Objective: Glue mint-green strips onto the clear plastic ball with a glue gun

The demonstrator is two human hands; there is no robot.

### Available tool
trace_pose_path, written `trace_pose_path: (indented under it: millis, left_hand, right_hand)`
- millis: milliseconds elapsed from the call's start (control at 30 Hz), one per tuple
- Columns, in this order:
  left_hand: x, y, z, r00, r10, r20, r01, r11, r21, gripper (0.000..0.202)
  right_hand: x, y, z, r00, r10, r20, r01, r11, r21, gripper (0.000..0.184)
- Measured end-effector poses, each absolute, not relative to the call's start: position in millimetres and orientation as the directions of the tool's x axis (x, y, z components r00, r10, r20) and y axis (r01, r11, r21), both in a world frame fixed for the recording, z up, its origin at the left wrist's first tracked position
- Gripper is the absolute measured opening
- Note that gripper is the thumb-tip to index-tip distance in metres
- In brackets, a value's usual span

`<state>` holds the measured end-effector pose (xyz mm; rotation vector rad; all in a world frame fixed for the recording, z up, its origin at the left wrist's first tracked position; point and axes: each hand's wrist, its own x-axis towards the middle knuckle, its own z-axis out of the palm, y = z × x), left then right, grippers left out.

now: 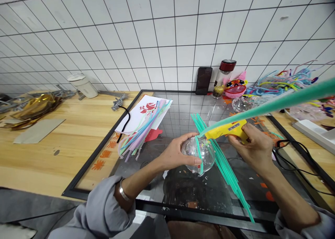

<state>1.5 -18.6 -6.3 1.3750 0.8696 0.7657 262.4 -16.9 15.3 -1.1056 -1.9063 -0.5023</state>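
Note:
My left hand (175, 153) is closed around the left side of a clear plastic ball (208, 158), its thumb pressing on a green pipe cleaner (288, 102). That pipe cleaner runs down the ball's front, and its long free end sweeps up to the right, close to the camera. In my right hand (253, 148) is a yellow glue gun (222, 131), gripped by the handle, with its nozzle end at the top of the ball. Whether the nozzle touches the ball I cannot tell. A bundle of green pipe cleaners (226, 169) lies behind and to the right of the ball.
Pastel pipe cleaners (150, 123) lie across white paper (133, 115) on the black-framed glass (180, 109). By the wall stand a phone (203, 80) and a glass bottle (222, 79). Colourful pipe cleaners (285, 80) pile up at right, near a black cable (300, 167).

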Motion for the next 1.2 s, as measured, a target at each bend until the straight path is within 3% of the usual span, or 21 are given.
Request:
trace_pose_path:
  millis: [700, 1200]
  left_hand:
    - [1.9, -19.3, -3.4, 0.484, 0.871, -0.084, 0.052, 0.067, 0.996, 0.093]
    - [1.5, -18.2, -4.1, 0.490, 0.868, -0.080, 0.066, 0.055, 0.996, 0.094]
  right_hand:
    - [264.2, -16.4, 16.1, -0.264, 0.498, 0.826, 0.835, 0.547, -0.063, 0.035]
    - [263.7, -17.4, 14.4, -0.205, 0.551, 0.809, 0.851, 0.509, -0.131, 0.032]
